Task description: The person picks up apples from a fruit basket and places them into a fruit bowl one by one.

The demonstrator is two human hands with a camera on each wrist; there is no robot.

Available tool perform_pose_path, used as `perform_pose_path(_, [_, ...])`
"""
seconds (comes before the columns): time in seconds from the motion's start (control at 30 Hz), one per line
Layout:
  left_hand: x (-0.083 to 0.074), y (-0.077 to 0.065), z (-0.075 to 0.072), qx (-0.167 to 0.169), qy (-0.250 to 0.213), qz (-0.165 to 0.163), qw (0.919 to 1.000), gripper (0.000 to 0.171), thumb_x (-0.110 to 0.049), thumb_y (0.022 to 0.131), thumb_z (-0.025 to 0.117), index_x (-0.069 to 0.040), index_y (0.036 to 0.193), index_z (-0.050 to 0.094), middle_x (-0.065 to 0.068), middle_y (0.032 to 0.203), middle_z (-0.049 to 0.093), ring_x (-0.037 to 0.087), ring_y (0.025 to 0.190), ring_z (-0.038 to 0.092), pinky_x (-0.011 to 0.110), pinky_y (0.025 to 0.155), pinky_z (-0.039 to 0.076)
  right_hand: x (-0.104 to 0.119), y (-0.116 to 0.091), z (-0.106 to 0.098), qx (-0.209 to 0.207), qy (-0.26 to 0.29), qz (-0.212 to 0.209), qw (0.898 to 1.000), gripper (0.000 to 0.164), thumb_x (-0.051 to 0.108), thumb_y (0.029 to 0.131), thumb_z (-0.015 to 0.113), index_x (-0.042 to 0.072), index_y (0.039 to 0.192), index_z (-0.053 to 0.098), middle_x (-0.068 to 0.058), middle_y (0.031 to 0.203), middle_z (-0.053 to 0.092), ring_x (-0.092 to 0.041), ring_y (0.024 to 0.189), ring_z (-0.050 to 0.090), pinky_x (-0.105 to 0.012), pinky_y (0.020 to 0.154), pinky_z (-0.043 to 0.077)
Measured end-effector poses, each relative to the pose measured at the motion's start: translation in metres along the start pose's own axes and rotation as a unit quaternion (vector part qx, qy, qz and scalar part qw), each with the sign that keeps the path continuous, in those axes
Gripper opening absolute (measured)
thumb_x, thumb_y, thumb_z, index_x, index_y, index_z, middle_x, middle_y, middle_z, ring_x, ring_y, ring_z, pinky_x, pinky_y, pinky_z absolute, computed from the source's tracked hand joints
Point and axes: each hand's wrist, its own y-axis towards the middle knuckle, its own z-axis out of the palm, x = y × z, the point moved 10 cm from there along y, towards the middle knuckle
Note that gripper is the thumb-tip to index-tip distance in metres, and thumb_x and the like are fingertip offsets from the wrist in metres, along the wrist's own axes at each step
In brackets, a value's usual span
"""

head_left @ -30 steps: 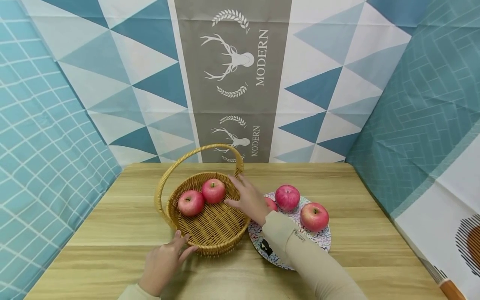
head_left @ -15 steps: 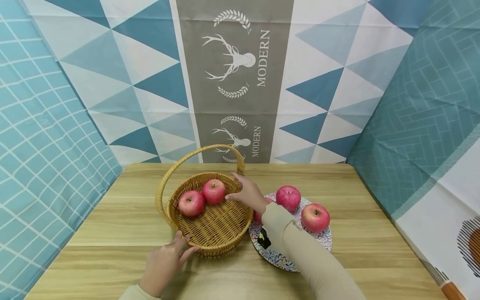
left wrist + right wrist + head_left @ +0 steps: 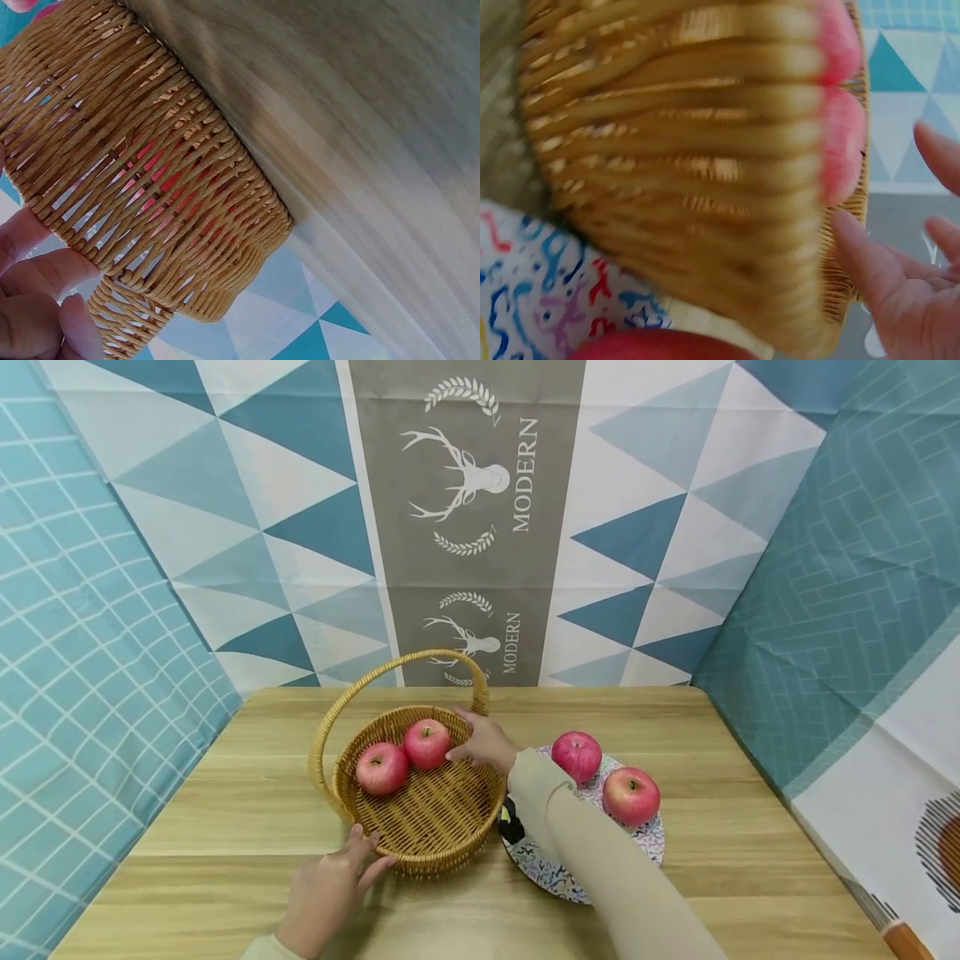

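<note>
A woven wicker basket (image 3: 431, 810) with a tall arched handle stands on the table and holds two red apples: a left one (image 3: 382, 768) and a back one (image 3: 427, 744). My left hand (image 3: 327, 885) holds the basket's near-left rim, fingertips hooked over it in the left wrist view. Over the right side of the basket, my right hand (image 3: 483, 745) reaches with spread fingers beside the back apple. Nothing lies between its fingers in the right wrist view (image 3: 907, 277); whether it touches the apple, I cannot tell.
A patterned plate (image 3: 551, 872) right of the basket bears a dark red apple (image 3: 576, 757) and a yellowish-red apple (image 3: 631, 796). My right forearm hides part of it. An apple (image 3: 664, 349) shows beside the basket in the right wrist view. Patterned cloth (image 3: 465, 527) hangs behind.
My right hand has lowered slightly into the basket, and its forearm has shifted left, now covering the plate's left apple. The left hand and basket have stayed put.
</note>
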Motion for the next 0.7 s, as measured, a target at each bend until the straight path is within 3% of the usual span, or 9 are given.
perform_pose_path(0.1, [0.0,0.001,0.0,-0.003,-0.001,0.001,1.0,0.073,-0.059,0.098,0.025,-0.004,0.091,0.073,0.023,0.085,0.07,0.022,0.032,0.053,0.025,0.027,0.031,-0.012,0.003,0.005,0.035,0.072,0.073,0.994,0.084,-0.001,0.082,0.073,0.02,0.151,0.03,-0.023,0.15,0.03,-0.036,0.119,0.052,-0.054,0.087,0.049])
perform_pose_path(0.2, [-0.001,0.001,0.0,-0.003,-0.001,0.004,1.0,0.073,-0.058,0.098,0.025,-0.003,0.091,0.073,0.023,0.085,0.07,0.022,0.033,0.053,0.024,0.028,0.031,-0.017,0.003,0.007,0.054,0.112,0.114,0.986,0.084,0.0,0.084,0.072,0.021,0.152,0.028,-0.026,0.149,0.029,-0.045,0.131,0.037,-0.056,0.092,0.045])
perform_pose_path(0.43, [-0.001,0.0,0.001,-0.004,0.004,0.011,0.9999,0.073,-0.057,0.099,0.024,-0.004,0.089,0.071,0.023,0.084,0.07,0.023,0.033,0.053,0.024,0.027,0.03,-0.023,0.003,0.017,0.043,0.142,0.148,0.978,0.08,0.009,0.087,0.07,0.02,0.152,0.025,-0.028,0.146,0.033,-0.05,0.12,0.047,-0.051,0.087,0.05])
perform_pose_path(0.57, [-0.002,0.0,-0.001,-0.004,0.006,0.017,0.9998,0.071,-0.058,0.099,0.024,-0.005,0.086,0.07,0.023,0.084,0.07,0.021,0.032,0.053,0.023,0.027,0.029,-0.024,0.004,0.029,0.042,0.157,0.161,0.974,0.079,0.009,0.088,0.07,0.02,0.152,0.025,-0.027,0.145,0.033,-0.045,0.103,0.059,-0.046,0.079,0.055])
perform_pose_path(0.63, [-0.002,0.001,-0.001,-0.002,0.004,0.02,0.9998,0.071,-0.057,0.099,0.025,-0.005,0.086,0.07,0.022,0.084,0.07,0.021,0.033,0.053,0.022,0.027,0.029,-0.023,0.005,0.032,0.041,0.157,0.163,0.973,0.08,0.005,0.087,0.069,0.022,0.152,0.026,-0.025,0.145,0.035,-0.03,0.08,0.064,-0.042,0.076,0.056])
perform_pose_path(0.7, [-0.002,0.001,-0.002,-0.001,-0.001,0.019,0.9998,0.071,-0.057,0.099,0.026,-0.004,0.086,0.071,0.022,0.084,0.07,0.02,0.033,0.054,0.021,0.028,0.03,-0.02,0.008,0.033,0.034,0.157,0.16,0.974,0.081,-0.001,0.087,0.067,0.023,0.152,0.026,-0.024,0.146,0.036,-0.018,0.06,0.055,-0.04,0.075,0.056])
